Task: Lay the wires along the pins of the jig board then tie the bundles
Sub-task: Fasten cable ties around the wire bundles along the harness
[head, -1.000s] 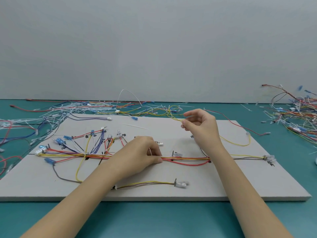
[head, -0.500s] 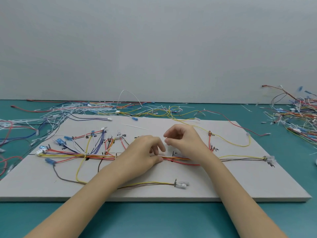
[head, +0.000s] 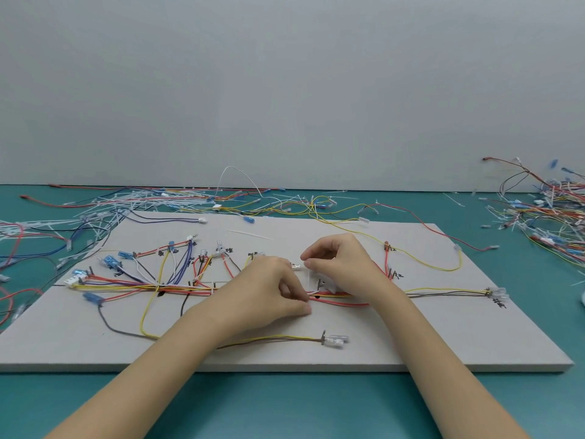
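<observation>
At the centre of the flat grey rectangular jig board (head: pixel 364 353), a horizontal bundle of red, yellow and orange wires (head: pixel 177 287) runs from 9 o'clock to 3 o'clock along small dark pins. The left hand (head: pixel 269 289) rests on this bundle at mid-board, fingers curled, thumb and forefinger pinching the wires together. Just beside it, toward 1 o'clock, the right hand (head: pixel 342 264) hovers with its fingers curled close, thumb and forefinger nearly touching around what looks like a thin white cable tie (head: pixel 307 275); whether it truly grips the tie cannot be told. Toward 9 o'clock, branches of purple, white and red wire fan up to small blue connectors (head: pixel 109 260). At 3 o'clock the bundle ends in a clear plastic connector (head: pixel 498 293) near the board's edge. At 6 o'clock, a yellow and brown wire pair ends in another clear connector (head: pixel 337 340). A long yellow wire (head: pixel 421 259) loops across the board toward 2 o'clock. The board lies on a teal table (head: pixel 285 407). Loose piles of coloured wires and white ties lie at 10 o'clock (head: pixel 133 202) and at 2 o'clock (head: pixel 550 213), against a plain grey wall (head: pixel 285 90).
</observation>
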Tool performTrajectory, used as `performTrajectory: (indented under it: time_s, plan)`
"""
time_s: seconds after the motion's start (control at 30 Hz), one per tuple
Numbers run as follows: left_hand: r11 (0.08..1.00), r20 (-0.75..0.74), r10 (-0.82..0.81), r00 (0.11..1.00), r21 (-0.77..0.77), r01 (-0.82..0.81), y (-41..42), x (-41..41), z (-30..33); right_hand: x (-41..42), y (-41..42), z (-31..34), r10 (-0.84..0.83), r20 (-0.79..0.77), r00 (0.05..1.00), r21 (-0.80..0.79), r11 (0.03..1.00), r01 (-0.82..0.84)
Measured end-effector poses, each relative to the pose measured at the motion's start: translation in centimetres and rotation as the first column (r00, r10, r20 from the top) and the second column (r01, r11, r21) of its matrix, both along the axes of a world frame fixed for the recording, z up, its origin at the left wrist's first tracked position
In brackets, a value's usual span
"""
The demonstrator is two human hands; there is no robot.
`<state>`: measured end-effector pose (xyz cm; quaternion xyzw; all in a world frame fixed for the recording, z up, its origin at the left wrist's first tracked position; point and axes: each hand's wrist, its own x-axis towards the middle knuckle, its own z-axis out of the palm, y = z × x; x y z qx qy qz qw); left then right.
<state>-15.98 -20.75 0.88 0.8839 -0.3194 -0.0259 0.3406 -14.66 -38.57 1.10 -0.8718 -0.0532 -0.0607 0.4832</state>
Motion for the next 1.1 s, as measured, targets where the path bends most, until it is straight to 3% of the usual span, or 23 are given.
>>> performTrajectory:
  time_s: [0.23,0.47,0.67,1.1]
  plan:
    - [1.000,-0.075,0.003,0.997,0.030,-0.001,0.11,-0.18,0.40,0.00,0.00,0.06,0.006,-0.001,1.000,-0.012,1.000,-0.006]
    - [0.999,-0.014,-0.025,1.000,0.031,0.025,-0.05,-0.10,0.14,0.00,-0.22,0.10,0.007,-0.006,1.000,-0.007,1.000,-0.007]
    - [0.999,-0.063,-0.017,0.998,-0.035,0.015,0.20,-0.03,-0.05,0.06,-0.29,0.03,0.000,-0.014,1.000,-0.011,1.000,0.000]
    - [0.999,-0.056,-0.037,0.998,-0.003,0.037,0.16,-0.16,-0.08,0.07,-0.31,0.03,0.003,-0.017,1.000,-0.014,1.000,-0.003]
